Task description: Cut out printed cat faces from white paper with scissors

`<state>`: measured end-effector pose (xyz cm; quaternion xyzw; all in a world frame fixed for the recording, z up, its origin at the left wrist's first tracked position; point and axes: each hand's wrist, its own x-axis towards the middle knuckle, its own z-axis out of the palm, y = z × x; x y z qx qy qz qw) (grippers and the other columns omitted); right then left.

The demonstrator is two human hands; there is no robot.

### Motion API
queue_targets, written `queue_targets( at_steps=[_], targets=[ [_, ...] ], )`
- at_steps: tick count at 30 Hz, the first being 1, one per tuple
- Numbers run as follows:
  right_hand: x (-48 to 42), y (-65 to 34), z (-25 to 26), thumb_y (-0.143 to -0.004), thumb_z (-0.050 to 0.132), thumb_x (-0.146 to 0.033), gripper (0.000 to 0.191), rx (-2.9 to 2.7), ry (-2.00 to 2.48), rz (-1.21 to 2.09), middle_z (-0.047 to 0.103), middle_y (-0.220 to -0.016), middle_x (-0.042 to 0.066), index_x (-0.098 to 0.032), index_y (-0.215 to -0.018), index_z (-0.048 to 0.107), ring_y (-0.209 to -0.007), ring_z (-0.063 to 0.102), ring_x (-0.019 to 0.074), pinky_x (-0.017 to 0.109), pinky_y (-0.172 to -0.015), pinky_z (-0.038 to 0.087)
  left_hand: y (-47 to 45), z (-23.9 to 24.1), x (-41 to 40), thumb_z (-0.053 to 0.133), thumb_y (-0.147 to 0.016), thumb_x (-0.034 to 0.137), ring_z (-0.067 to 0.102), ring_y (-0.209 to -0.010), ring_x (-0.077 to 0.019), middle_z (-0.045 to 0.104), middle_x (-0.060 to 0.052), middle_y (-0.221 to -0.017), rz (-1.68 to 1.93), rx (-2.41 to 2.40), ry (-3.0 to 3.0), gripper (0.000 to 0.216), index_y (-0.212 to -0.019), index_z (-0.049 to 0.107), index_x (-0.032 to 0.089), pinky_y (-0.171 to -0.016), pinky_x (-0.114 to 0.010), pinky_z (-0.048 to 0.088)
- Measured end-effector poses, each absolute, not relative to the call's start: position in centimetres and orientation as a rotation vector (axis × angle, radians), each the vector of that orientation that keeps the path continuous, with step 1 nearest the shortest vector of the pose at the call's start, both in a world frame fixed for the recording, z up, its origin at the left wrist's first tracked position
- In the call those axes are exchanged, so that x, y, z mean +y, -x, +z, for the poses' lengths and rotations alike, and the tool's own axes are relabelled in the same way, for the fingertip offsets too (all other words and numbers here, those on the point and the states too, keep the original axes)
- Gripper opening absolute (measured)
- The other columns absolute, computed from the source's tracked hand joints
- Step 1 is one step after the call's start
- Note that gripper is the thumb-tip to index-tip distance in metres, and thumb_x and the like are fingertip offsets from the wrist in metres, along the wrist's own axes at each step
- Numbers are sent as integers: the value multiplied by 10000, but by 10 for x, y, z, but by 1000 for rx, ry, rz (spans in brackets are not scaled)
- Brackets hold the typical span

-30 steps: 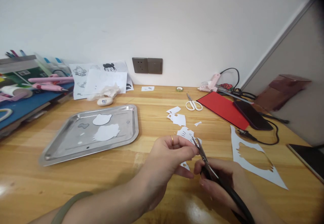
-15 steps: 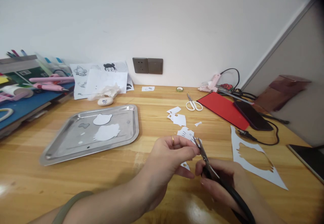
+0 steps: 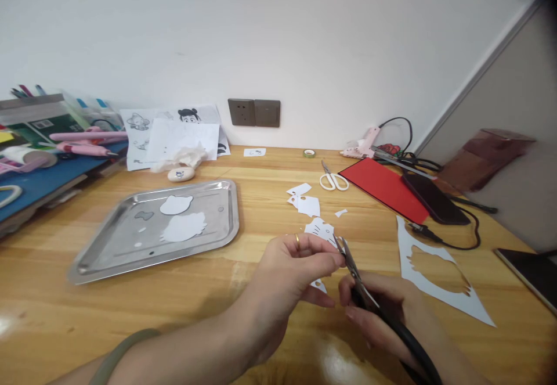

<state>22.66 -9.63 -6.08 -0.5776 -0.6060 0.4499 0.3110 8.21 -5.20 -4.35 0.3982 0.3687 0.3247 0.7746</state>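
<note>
Black-handled scissors [image 3: 357, 283] are in my right hand [image 3: 391, 303], their blades parted slightly and angled up to the left. The blade tips reach the fingertips of my left hand [image 3: 300, 272], whose thumb and forefinger are pinched together. Whatever lies in that pinch is too small or hidden to make out. Just beyond the fingers is a white paper piece [image 3: 319, 229] with drawn whisker lines, partly covered by my left hand. A small paper scrap [image 3: 319, 284] with a hole shows under my left hand. More cut paper scraps [image 3: 308, 205] lie farther back.
On the left, a metal tray [image 3: 100, 257] bears white cat-shaped cutouts [image 3: 176, 204]. White-handled scissors [image 3: 334, 181], a red sheet [image 3: 383, 189], a phone [image 3: 435, 198] and a pink glue gun [image 3: 368, 141] lie behind to the right. A paper offcut [image 3: 409, 277] rests at right.
My right hand and the scissors have shifted very slightly to the right. My left hand keeps its pinch in nearly the same place.
</note>
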Motion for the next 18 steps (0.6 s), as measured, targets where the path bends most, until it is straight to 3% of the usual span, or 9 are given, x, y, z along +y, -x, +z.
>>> queue_targets(
  at_steps=[18],
  targets=[
    [-97, -228, -61, -627, 497, -211, 89, -1646, 1635, 1123, 384, -479, -48, -197, -546, 466, -441, 350, 112, 215, -419, 306, -80, -41, -49, 613, -655, 207, 490, -665, -96, 565, -17, -733, 673, 805, -885, 83, -675, 594, 128, -492, -161, 432]
  ],
)
